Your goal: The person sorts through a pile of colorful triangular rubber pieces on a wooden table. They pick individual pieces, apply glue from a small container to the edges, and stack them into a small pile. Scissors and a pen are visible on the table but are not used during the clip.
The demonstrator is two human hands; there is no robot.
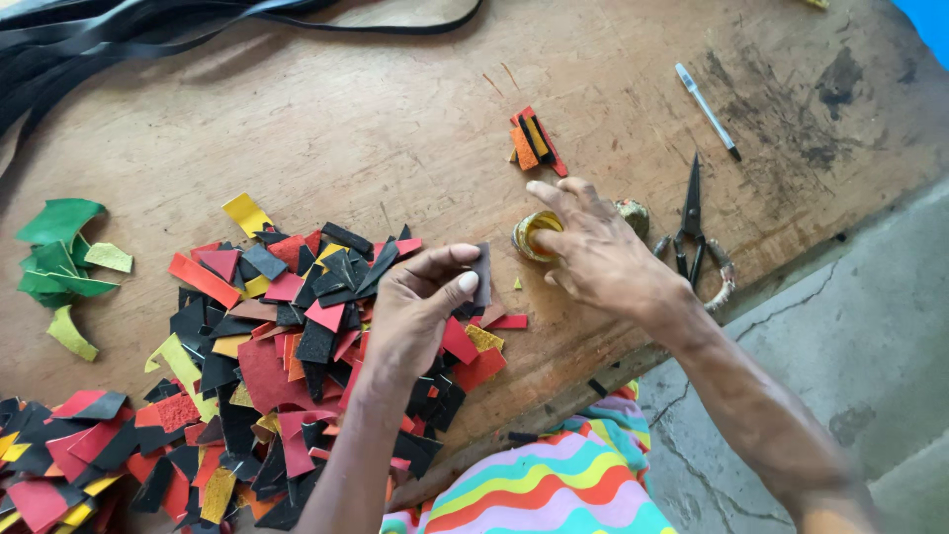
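Observation:
My left hand [420, 307] pinches a small dark grey piece of leather [481, 274] between thumb and fingers, above a big heap of red, black and yellow leather scraps [287, 336]. My right hand [593, 252] hovers over a small open jar of yellow glue [534, 234], with a fingertip at its rim. Whether the finger touches the glue I cannot tell. The jar's lid [634, 216] lies just behind the right hand.
A little stack of orange, red and black pieces [534, 141] lies beyond the jar. Black scissors [694, 232] and a pen [707, 111] lie to the right. Green scraps [59, 259] sit far left, black straps [119, 30] at the top left. The wooden table's edge [613, 371] runs diagonally.

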